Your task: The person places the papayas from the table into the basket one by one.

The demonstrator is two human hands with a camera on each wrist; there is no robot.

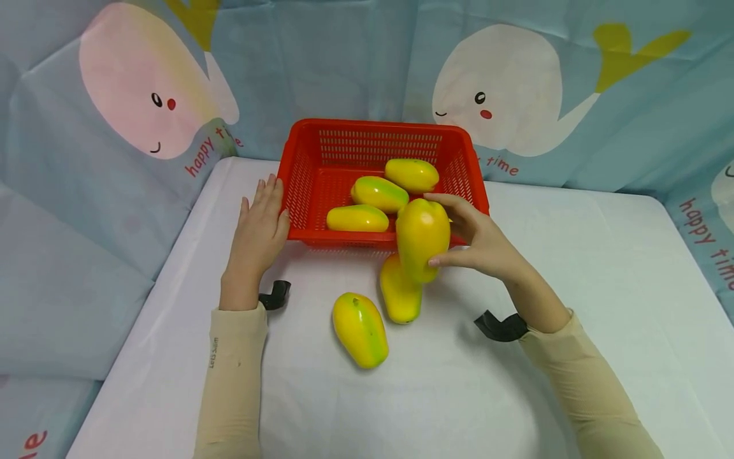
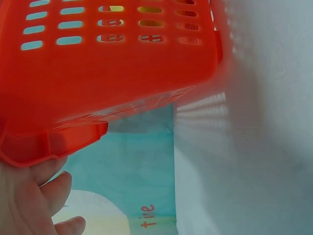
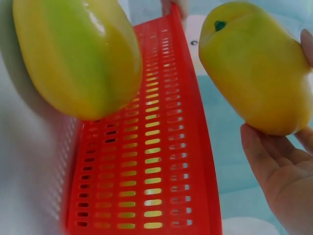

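A glossy yellow-green papaya is held in my right hand, thumb on the near side and fingers at the far end, above the front rim of a red plastic basket. In the right wrist view, the fingers support this papaya beside the basket wall. My left hand rests with straight fingers against the basket's left rim; in the left wrist view, fingers show beside the rim. Inside the basket lie several papayas, one partly hidden behind the held papaya.
Two papayas lie on the white table before the basket: one papaya in front, another papaya partly covered by the held one. A blue whale-print cloth hangs behind. Black straps stick out at both wrists.
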